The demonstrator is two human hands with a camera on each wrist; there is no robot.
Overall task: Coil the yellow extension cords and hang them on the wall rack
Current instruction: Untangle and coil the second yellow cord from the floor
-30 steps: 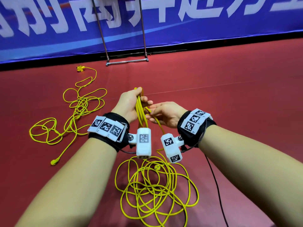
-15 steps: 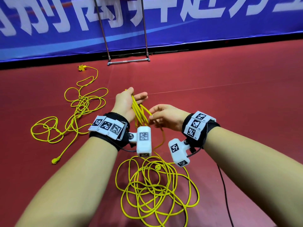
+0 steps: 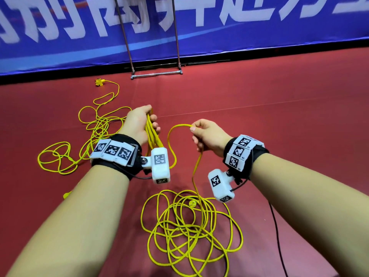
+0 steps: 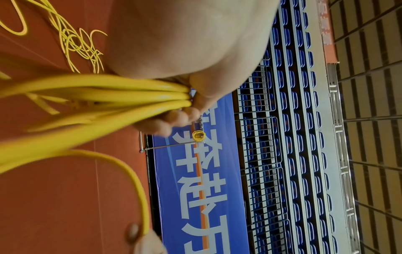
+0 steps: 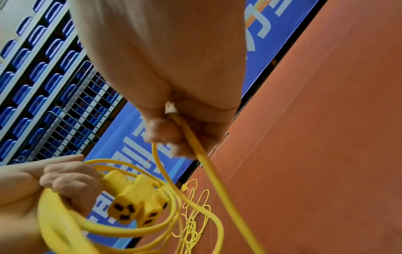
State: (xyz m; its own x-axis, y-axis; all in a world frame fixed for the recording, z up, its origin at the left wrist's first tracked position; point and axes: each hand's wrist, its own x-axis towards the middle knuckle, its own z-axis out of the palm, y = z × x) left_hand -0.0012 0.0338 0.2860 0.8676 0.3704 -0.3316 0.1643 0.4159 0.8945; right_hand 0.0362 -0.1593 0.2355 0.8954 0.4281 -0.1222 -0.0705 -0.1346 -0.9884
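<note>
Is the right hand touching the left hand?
Apart. In the head view, red floor shows between the left hand and the right hand; only a loop of yellow cord joins them.

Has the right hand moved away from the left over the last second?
Yes. The right hand has drawn out rightward from the left hand and its held coils, pulling out a fresh length of cord; earlier the two hands touched.

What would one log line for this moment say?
left hand: grips coiled loops | right hand: pinches cord | floor pile: uncoiled | second cord: untouched
</note>
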